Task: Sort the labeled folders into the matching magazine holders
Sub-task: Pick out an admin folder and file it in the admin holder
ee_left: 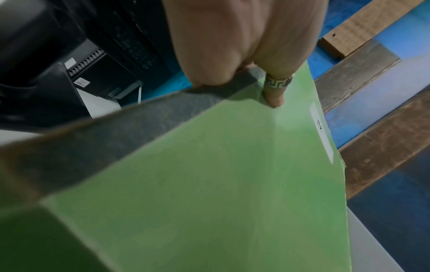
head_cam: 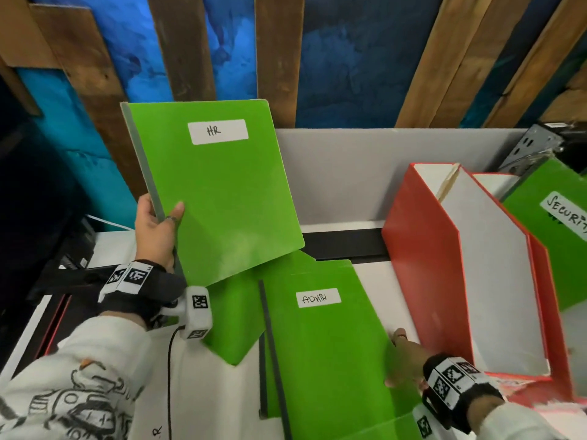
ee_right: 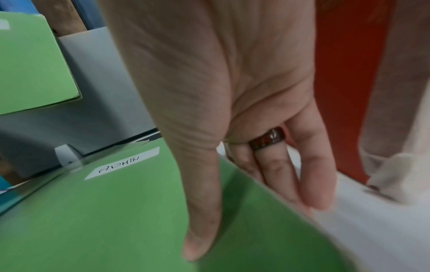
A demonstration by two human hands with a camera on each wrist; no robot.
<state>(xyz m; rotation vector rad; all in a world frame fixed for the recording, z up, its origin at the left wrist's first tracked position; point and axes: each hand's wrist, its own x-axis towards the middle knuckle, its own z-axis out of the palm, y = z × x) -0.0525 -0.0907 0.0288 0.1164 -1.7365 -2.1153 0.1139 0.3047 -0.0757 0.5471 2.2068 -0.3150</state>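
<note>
Two tall red cardboard magazine holders (head_cam: 444, 258) stand on the white tabletop (head_cam: 374, 287). Left of them, the left hand (head_cam: 155, 230) pinches a flat green "HR" folder (head_cam: 222, 192) upright by its spine. Between, the right hand (head_cam: 403, 360) clasps the green "ADMIN" folder's (head_cam: 324, 350) edge. Carrying both risks misfiling or knocking a holder.

Ahead of both hands, a blue painted wall (head_cam: 343, 58) crossed by slanted brown wooden planks (head_cam: 182, 46). Below it a grey panel (head_cam: 349, 173) standing upright at the far edge of a white table (head_cam: 374, 281). Left of the left hand, dark electronic equipment (ee_left: 102, 71) in shadow. Beyond the right hand, a perforated metal bracket (head_cam: 530, 147).
</note>
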